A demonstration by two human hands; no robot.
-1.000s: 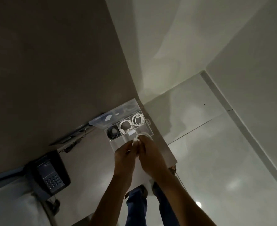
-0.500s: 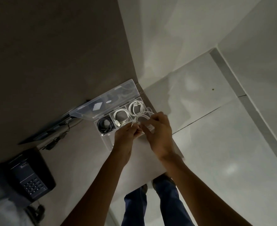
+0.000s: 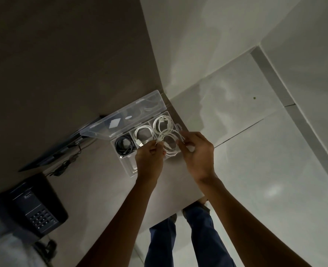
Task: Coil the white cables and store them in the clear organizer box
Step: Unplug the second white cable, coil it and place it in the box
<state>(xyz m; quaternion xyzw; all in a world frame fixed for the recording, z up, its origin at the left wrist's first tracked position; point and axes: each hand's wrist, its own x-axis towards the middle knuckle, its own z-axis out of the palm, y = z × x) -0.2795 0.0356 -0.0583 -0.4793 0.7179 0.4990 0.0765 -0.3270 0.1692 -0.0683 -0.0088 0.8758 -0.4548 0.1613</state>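
A clear organizer box point(image 3: 127, 167) sits on the desk with its lid point(image 3: 124, 116) raised toward the wall. Its back compartments hold a black coiled cable point(image 3: 123, 145), a white coil point(image 3: 143, 134) and another white coil point(image 3: 162, 123). My left hand point(image 3: 149, 158) and my right hand point(image 3: 197, 151) both pinch a coiled white cable point(image 3: 169, 140) just above the box's front right compartment. The left hand grips the coil's left side near a plug, the right hand its right side.
A dark desk phone point(image 3: 34, 205) lies at the left on the desk point(image 3: 101, 189). A dark flat device with cords point(image 3: 59, 151) rests against the wall behind the box. The desk edge runs just right of the box, with tiled floor point(image 3: 255, 151) and my legs below.
The view has shifted closer to the box. The white coil between my hands has spread wider and sunk toward the front right compartment; both hands stay on it.
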